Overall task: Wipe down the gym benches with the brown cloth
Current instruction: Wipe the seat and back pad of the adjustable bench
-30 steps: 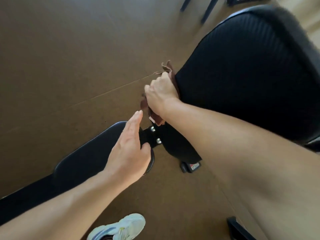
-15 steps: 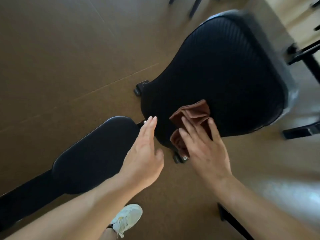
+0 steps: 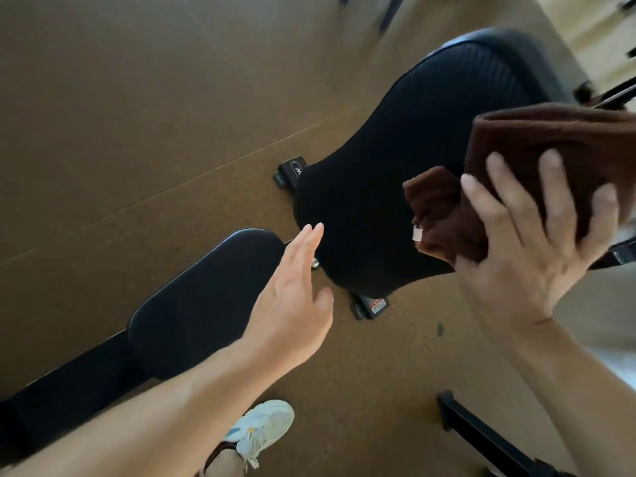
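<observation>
The brown cloth [image 3: 537, 146] is bunched in my right hand [image 3: 526, 256], whose spread fingers curl over it; it is raised close to the camera over the right edge of the ribbed black back pad [image 3: 395, 184]. A small white tag hangs from the cloth's lower corner. My left hand [image 3: 292, 304] is flat with straight fingers, hovering over the gap between the back pad and the smooth black seat pad [image 3: 206, 304]. Whether it touches the seat I cannot tell.
Brown floor lies all round the bench. Black frame feet [image 3: 371, 304] stick out from under the back pad. My white shoe [image 3: 261, 432] stands at the bottom, and a black metal bar [image 3: 481, 438] runs along the lower right. More equipment legs show at the top and right edges.
My right hand swept the cloth from the back pad's left edge across its lower part, then rose to the right, closer to the camera. My left hand stayed over the seat junction.
</observation>
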A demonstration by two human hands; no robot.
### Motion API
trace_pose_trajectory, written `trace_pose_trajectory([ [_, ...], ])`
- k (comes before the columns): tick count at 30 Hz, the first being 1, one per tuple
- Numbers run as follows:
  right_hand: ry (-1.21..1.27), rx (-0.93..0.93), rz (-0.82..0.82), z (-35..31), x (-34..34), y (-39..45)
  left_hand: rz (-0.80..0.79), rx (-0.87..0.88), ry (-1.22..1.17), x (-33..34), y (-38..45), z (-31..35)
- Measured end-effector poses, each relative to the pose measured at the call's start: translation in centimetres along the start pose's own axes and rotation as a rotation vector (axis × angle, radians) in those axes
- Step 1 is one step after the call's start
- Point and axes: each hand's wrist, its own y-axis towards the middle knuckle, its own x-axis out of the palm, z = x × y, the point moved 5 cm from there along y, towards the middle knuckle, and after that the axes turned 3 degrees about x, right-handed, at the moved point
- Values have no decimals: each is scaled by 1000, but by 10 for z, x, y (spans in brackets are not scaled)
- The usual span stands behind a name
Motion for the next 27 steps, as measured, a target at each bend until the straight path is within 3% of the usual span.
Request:
trace_pose_trajectory([
  [2, -20, -157, -162, -17, 13, -6, 5, -16, -4, -2, -4, -9],
  [4, -4, -193, -310, -35, 29, -9, 4, -39, -13, -1, -5, -17],
  [10, 63, -273, -460, -122, 119, 24, -12, -74, 24, -8, -5, -33],
  [12, 12, -425, -649, -164, 155, 24, 2, -115, 43, -12, -7, -47],
  [15, -215, -834, -1011, -201, 196, -28, -7, -173, 72, -13, -14, -70],
  [17, -278, -1063, -1109, -205, 205, -81, -20, -194, 93, -11, -22, -85],
  [19, -299, -1160, -1164, -196, 203, -127, -22, -219, 100, -8, -31, -98],
  [24, -306, -1187, -1256, -158, 175, -204, -110, -263, 47, 7, -59, -108],
  [26, -193, -1044, -1377, -130, 157, -222, -191, -260, 52, 8, -68, -107],
  [27, -82, -864, -1490, -111, 146, -233, -237, -260, 58, 7, -71, -108],
])
